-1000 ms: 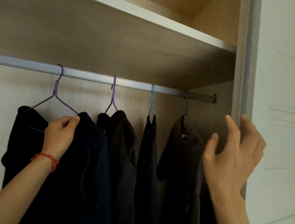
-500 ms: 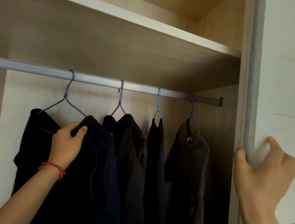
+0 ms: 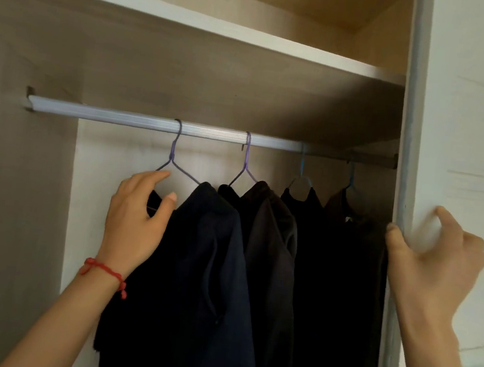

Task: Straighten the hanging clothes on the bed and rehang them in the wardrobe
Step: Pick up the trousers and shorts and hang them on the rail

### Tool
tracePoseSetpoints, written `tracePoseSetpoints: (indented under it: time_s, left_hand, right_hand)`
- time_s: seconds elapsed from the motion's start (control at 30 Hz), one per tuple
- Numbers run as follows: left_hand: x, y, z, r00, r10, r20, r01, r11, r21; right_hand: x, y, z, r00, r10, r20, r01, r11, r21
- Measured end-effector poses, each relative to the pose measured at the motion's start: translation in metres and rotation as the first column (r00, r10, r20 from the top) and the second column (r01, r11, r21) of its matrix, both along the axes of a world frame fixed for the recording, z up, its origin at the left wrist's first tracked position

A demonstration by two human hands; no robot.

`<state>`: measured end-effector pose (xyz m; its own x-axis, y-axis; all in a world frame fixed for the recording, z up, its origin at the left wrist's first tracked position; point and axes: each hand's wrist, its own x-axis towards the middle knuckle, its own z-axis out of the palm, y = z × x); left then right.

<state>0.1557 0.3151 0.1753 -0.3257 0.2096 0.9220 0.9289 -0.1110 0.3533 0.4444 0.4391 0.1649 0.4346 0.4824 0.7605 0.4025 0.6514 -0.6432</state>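
My left hand [image 3: 134, 216] is up at the leftmost hanger [image 3: 173, 162], fingers loosely curved, forefinger tip touching the left wire arm and thumb resting against the shoulder of the navy garment [image 3: 202, 270] hung on it; I cannot tell whether this grip truly closes on the wire or only rests there. A red string [image 3: 105, 271] circles that wrist. Left of my hand the rail [image 3: 120, 118] runs bare to its bracket at the wardrobe's side wall, so the open room lies there. Counting along the rail: four hangers, two purple, namely the one I touch and a second [image 3: 245, 165], then two blue [image 3: 300, 172] [image 3: 350, 178]. Four dark garments hang from them, packed shoulder to shoulder: the navy one, a brown-black one [image 3: 269, 247], a black one [image 3: 315, 268] and a last dark one [image 3: 356, 258] whose right side is hidden behind the door [image 3: 469, 135]. Above runs one shelf [image 3: 193, 22]. My right hand [image 3: 435, 262] grasps the door's grey edge strip [image 3: 408, 142], thumb on the inner side, curled fingers on the white outer face, though they are blurred. That edge stands just beside the rail's right end, touching or nearly touching the last garment.
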Motion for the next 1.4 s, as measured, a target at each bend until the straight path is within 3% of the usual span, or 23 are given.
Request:
tracePoseSetpoints:
  time_s: [0.47, 0.7, 0.93, 1.1, 1.23, 1.4]
  left_hand:
    - [-0.024, -0.181, -0.002, 0.924, 0.183, -0.335, -0.087, 0.956, 0.281]
    - [-0.072, -0.242, 0.003, 0.888, 0.32, -0.33, -0.198, 0.914, 0.353]
    - [-0.124, -0.263, 0.001, 0.968, 0.17, -0.186, -0.108, 0.948, 0.3]
    - [-0.12, -0.256, -0.008, 0.991, -0.035, -0.131, 0.075, 0.946, 0.315]
    - [-0.121, -0.259, -0.01, 0.955, -0.296, 0.003, 0.278, 0.901, 0.333]
    - [-0.114, -0.263, -0.007, 0.886, -0.455, 0.086, 0.395, 0.84, 0.371]
  right_hand:
    - [-0.134, -0.138, -0.005, 0.997, 0.08, 0.016, -0.081, 0.997, 0.014]
    - [-0.187, -0.189, -0.008, 0.991, 0.097, 0.088, -0.1, 0.994, 0.032]
    - [-0.23, -0.222, -0.019, 0.981, 0.132, 0.143, -0.157, 0.971, 0.182]
    - [-0.256, -0.246, -0.024, 0.977, 0.147, 0.155, -0.188, 0.939, 0.289]
    - [-0.275, -0.265, -0.026, 0.974, 0.147, 0.17, -0.201, 0.91, 0.363]
    - [-0.295, -0.28, -0.031, 0.965, 0.189, 0.185, -0.254, 0.853, 0.455]
